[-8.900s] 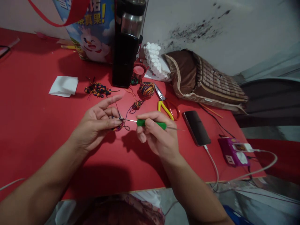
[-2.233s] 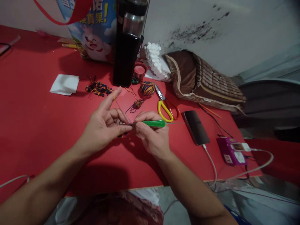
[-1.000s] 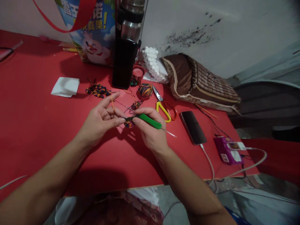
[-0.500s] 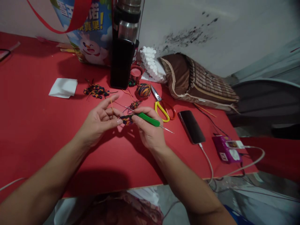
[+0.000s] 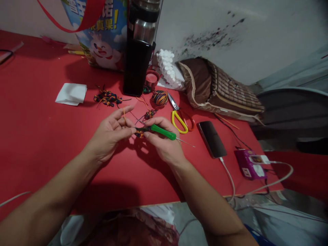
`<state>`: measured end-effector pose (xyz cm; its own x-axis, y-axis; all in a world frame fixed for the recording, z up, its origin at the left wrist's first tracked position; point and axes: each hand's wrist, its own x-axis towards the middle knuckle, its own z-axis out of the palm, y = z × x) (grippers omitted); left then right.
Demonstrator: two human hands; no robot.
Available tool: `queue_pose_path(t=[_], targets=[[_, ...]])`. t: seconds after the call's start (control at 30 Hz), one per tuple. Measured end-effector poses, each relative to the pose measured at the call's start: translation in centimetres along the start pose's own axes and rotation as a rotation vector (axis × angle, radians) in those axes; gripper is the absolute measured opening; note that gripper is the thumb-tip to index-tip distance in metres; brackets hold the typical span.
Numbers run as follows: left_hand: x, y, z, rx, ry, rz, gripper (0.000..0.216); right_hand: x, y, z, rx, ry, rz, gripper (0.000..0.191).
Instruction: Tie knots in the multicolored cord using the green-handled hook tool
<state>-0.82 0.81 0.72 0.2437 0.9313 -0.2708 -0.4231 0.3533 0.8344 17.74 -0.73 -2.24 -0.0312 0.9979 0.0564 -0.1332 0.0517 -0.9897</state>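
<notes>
My right hand (image 5: 164,145) grips a green-handled crochet hook (image 5: 163,132), its metal tip pointing left into a small multicoloured crochet piece (image 5: 139,132). My left hand (image 5: 110,133) pinches that piece between thumb and middle fingers, with the index finger stretched out and an orange strand of yarn looped over it. Both hands hover just above the red table (image 5: 38,136). The yarn runs back toward a multicoloured yarn ball (image 5: 160,97).
Yellow-and-orange scissors (image 5: 179,118) and a dark phone (image 5: 211,139) on a charging cable lie to the right. A black flask (image 5: 137,51), a printed bag (image 5: 102,37), finished crochet bits (image 5: 107,98), a white tissue (image 5: 71,93) and a brown cushion (image 5: 220,89) sit behind. A purple power strip (image 5: 249,164) is near the table's right edge.
Over the last second the hook's handle has levelled out and my hands have shifted slightly; the crochet piece stays pinched in my left fingers, with the yarn still over the index finger.
</notes>
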Motion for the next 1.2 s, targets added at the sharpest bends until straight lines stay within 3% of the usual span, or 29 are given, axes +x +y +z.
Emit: queue_pose_path(t=[0.27, 0.5, 0.8, 1.2], targets=[[0.0, 0.5, -0.3, -0.139, -0.041, -0.255, 0.08, 0.0, -0.8, 0.0, -0.02, -0.051, -0.043, 0.018], [0.0, 0.0, 0.0, -0.061, 0.003, -0.141, 0.095, 0.0, -0.1, 0.3, 0.006, 0.031, -0.008, 0.022], [0.0, -0.1, -0.1, -0.018, -0.012, -0.128, 0.091, 0.2, 0.0, -0.4, 0.114, -0.022, 0.099, 0.025], [0.0, -0.5, 0.0, 0.006, 0.011, -0.1, 0.086, 0.2, 0.2, 0.0, 0.09, 0.031, 0.049, 0.025]])
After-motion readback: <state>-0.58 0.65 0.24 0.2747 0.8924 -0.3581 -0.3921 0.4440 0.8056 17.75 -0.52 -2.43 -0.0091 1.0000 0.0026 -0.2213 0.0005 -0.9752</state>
